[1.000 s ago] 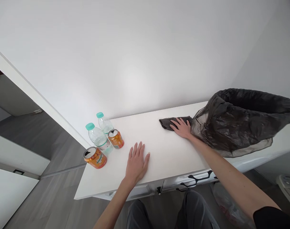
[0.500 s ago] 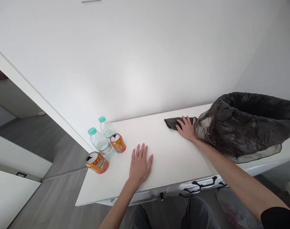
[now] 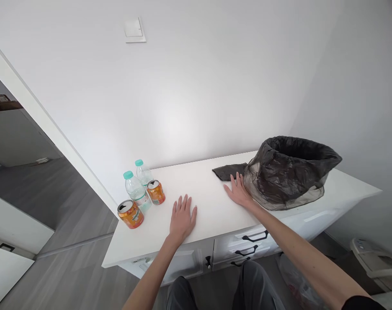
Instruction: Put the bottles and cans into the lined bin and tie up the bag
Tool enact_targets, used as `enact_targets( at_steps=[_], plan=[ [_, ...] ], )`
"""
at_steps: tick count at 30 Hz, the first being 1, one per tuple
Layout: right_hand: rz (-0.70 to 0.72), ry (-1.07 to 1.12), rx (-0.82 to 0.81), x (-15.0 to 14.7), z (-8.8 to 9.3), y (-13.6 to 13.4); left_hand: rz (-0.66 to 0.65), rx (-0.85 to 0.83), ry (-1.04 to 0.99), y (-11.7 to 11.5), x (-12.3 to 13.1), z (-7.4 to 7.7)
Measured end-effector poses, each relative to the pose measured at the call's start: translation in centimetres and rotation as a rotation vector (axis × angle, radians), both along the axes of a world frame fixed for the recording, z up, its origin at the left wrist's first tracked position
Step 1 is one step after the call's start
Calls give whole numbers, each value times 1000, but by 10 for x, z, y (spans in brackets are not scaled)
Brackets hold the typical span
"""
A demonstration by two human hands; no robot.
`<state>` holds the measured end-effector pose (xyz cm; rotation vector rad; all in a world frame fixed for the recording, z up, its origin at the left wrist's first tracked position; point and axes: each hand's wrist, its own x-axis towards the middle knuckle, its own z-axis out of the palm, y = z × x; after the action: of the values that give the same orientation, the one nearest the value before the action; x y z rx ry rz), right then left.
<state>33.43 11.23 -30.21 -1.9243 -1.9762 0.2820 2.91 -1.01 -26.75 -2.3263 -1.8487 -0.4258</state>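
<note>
My left hand (image 3: 182, 218) lies flat on the white cabinet top (image 3: 196, 193), holding nothing, to the right of the cans. My right hand (image 3: 239, 191) rests palm down with fingers spread, its tips at the near edge of a flat, folded black plastic piece (image 3: 229, 171). Just right of that hand stands a black garbage bag (image 3: 286, 176), its mouth gaping upward. At the left end are an orange soda can (image 3: 131, 214) in front, another orange can (image 3: 156, 193) behind it, a clear bottle with a teal cap (image 3: 136, 189) and a second such bottle (image 3: 144, 173).
A light switch (image 3: 135, 30) is on the white wall behind. Black-handled drawers (image 3: 255, 237) front the cabinet. A clear plastic bag (image 3: 299, 280) lies on the floor, with a white chair or stool (image 3: 373, 258) at the right. A doorway opens at left.
My right hand has drawn back toward me off the folded black plastic, which now lies flatter. My left hand stays flat on the top. The view has tilted up and shifted right.
</note>
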Motion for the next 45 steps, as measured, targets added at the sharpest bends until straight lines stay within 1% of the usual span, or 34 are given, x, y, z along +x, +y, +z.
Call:
enact_targets(
  at_steps=[5,10,14,18,22,31,39,45],
  plan=[
    [-50,-58,-36,-9,1,-38,7,-26,14,-11,6,1],
    [-17,-78,-64,-17,9,-73,2,-38,46,-32,15,5],
    [25,-100,-89,-18,13,-93,-12,-12,54,-43,19,2],
    [47,-114,-101,-15,14,-106,-20,2,49,-46,20,-1],
    [63,-108,-113,-14,18,-113,-23,15,50,-45,22,0],
    [63,-96,-118,-15,29,-119,-20,14,64,-45,25,3],
    [58,-109,-127,-17,30,-119,-23,34,40,-43,23,0],
    [57,-113,-114,-18,32,-121,-23,36,47,-45,23,1]
  ],
)
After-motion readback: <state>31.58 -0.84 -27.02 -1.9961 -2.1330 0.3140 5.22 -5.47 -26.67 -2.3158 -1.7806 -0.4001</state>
